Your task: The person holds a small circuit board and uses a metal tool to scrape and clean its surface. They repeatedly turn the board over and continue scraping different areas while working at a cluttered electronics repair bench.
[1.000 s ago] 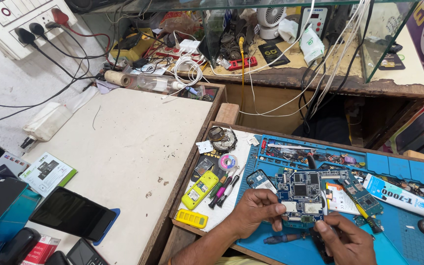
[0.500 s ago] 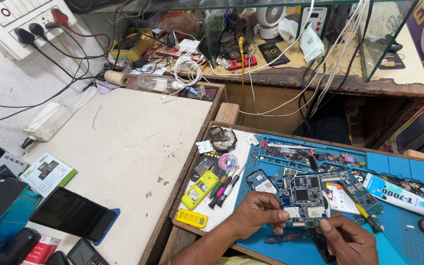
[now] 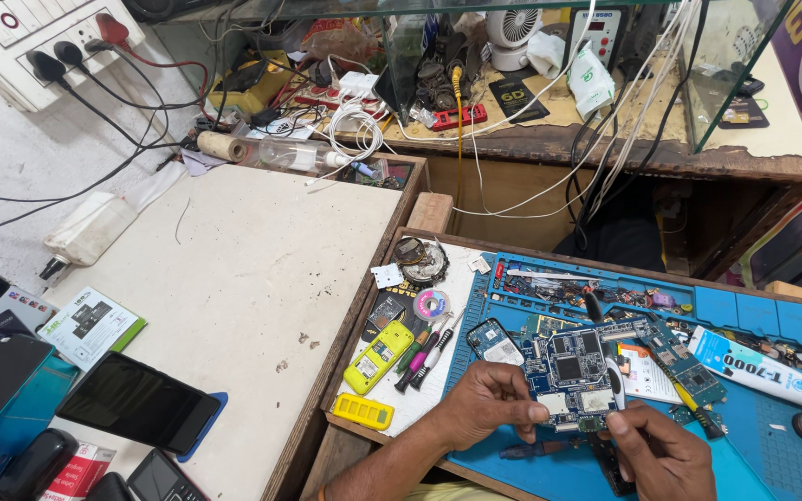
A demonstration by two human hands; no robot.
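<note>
My left hand (image 3: 486, 404) and my right hand (image 3: 659, 450) both grip a blue circuit board (image 3: 575, 374) with silver shields, held just above the blue work mat (image 3: 763, 445). The left fingers pinch the board's left lower edge. The right fingers pinch its lower right corner. Under the right hand a dark tool handle (image 3: 610, 468) shows, partly hidden.
On the mat lie other circuit boards (image 3: 679, 357), a white glue tube (image 3: 758, 366) and small parts. Left of it are a yellow keypad phone (image 3: 379, 356), a yellow battery (image 3: 362, 410) and pens (image 3: 424, 353). Dark phones (image 3: 136, 404) rest on the cream table (image 3: 262, 260). Cables hang behind.
Both hands have lifted and tilted the circuit board slightly, keeping hold of it. Nothing else has moved.
</note>
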